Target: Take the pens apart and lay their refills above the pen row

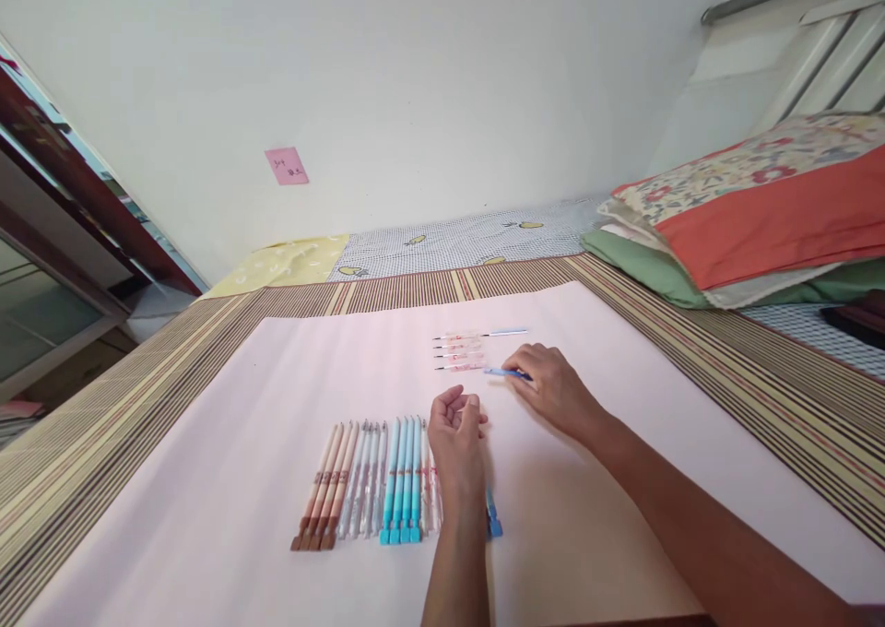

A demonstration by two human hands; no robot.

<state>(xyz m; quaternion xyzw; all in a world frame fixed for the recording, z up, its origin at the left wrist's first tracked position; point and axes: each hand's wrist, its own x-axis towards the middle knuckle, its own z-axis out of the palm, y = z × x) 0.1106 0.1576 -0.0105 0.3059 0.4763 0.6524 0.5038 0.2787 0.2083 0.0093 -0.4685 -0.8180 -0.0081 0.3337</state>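
Observation:
My right hand (549, 389) pinches a slim blue pen piece (506, 372) between thumb and fingertips, just above the pale sheet. The piece's left end points at the lowest of several clear, pink-printed pen pieces (462, 357) with dark tips, laid in a short column. A light blue slim piece (510, 333) lies in line with the top one. My left hand (457, 429) hovers nearer to me, fingers loosely curled and thumb apart, with nothing visible in it. Its wrist and forearm partly cover pink-and-clear pens (434, 493) and dark blue-ended pens (493, 521).
Left of my forearm lie bright blue pens (401, 479), clear pens (364, 479) and brown-ended pens (325, 489) in rows. The pale sheet (207, 443) covers a striped mat (138, 406). Folded bedding (761, 212) is piled at right; a wall (442, 101) stands behind.

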